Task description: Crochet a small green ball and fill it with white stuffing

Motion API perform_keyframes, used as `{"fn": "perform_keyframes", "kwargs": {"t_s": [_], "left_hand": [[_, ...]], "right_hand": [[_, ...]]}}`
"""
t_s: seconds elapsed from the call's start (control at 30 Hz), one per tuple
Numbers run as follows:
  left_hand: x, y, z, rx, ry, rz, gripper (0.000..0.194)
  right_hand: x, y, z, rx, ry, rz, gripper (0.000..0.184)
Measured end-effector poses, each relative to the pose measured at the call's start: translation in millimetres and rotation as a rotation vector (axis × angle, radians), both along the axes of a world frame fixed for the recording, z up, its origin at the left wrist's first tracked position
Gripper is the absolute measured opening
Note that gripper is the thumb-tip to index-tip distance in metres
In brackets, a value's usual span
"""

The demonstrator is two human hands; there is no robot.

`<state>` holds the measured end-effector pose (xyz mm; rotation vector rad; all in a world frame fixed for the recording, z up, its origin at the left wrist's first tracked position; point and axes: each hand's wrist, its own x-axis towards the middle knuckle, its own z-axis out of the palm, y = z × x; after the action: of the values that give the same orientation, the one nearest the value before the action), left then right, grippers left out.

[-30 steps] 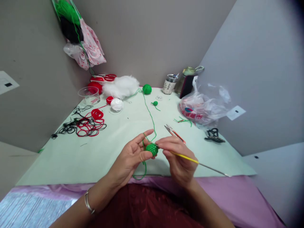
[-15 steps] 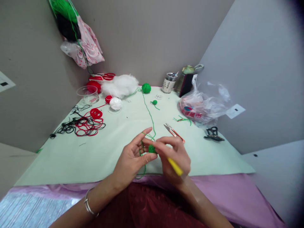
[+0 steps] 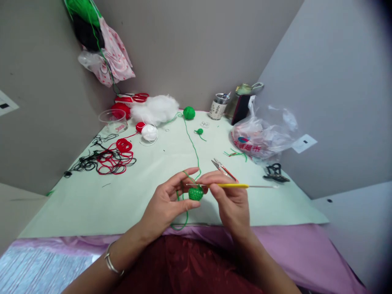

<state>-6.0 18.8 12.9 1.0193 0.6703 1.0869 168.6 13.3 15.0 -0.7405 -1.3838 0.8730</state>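
Observation:
My left hand pinches a small green crocheted piece between thumb and fingers, its forefinger stretched out with green yarn looped over it. That strand runs back across the table to a green yarn ball. My right hand grips a yellow-handled crochet hook, held level, its metal tip at the top of the green piece and its other end pointing right.
Small snips lie just beyond my right hand. Red and black yarn tangles lie at the left, white stuffing and a plastic cup at the back. A plastic bag, jar and black clip sit on the right.
My right hand swung the crochet hook from pointing down toward me to lying level, its tip now in the green piece. My left hand kept its hold.

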Motion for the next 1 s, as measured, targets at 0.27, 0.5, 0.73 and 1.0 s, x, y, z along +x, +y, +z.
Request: {"fn": "perform_keyframes", "kwargs": {"t_s": [0.27,0.5,0.73,1.0], "left_hand": [[-4,-1,6.1,0.241,0.271,0.099,0.04],[-6,1,-0.6,0.478,0.394,0.115,0.048],[-9,3,-0.3,0.622,0.517,0.112,0.053],[-11,3,-3.9,0.79,0.604,0.14,0.054]], "right_hand": [[6,4,-8.4,-0.158,0.124,0.095,0.016],[15,5,-1.9,-0.213,0.081,0.171,0.02],[19,4,7.3,-0.143,-0.071,0.178,0.019],[22,0,16.5,0.027,-0.372,0.088,0.019]]}}
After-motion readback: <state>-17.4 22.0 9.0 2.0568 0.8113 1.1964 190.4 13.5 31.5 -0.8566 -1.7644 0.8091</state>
